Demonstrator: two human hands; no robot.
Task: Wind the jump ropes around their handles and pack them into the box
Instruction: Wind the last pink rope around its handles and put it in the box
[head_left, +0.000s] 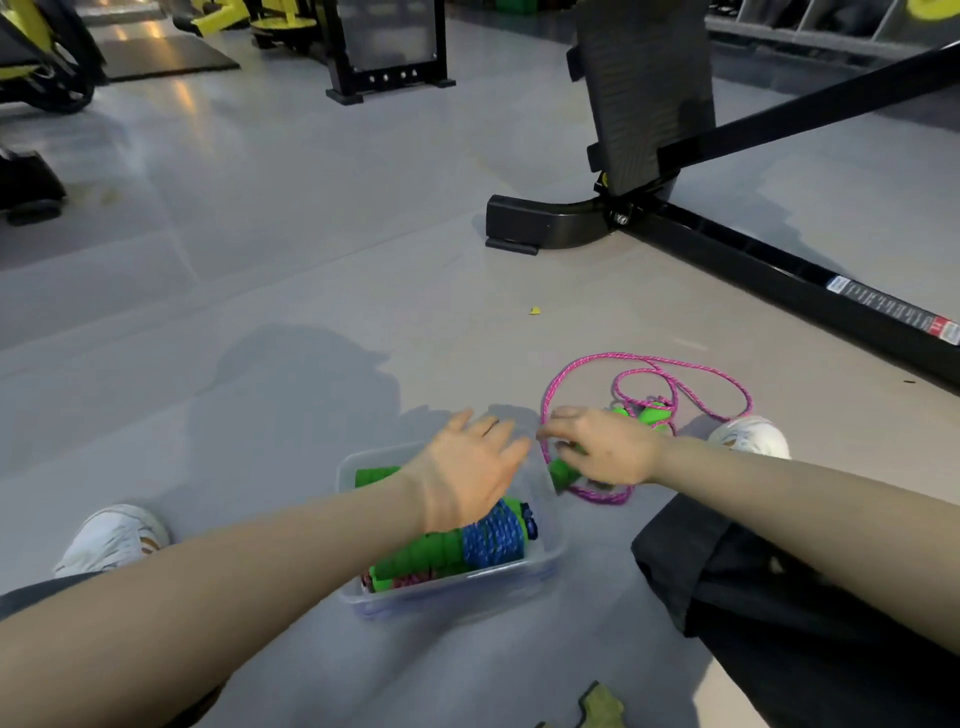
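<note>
A clear plastic box (543, 564) sits on the grey floor between my legs. Inside lies a wound jump rope (491, 538) with blue cord around green handles, plus another green handle (376, 475) at the box's far left. My left hand (467, 473) hovers over the box, fingers spread, holding nothing. To the right of the box, my right hand (608, 447) grips a green handle (561, 473) of the pink jump rope (649, 376), whose cord lies in loose loops on the floor. Its second green handle (649, 415) rests just beyond my right hand.
A black gym machine base (550, 223) and its long rail (805, 280) stand beyond the pink rope. My white shoes (111, 538) (750, 436) flank the box. A small yellow scrap (534, 310) lies on the floor. Yellow-black equipment (47, 62) stands far left.
</note>
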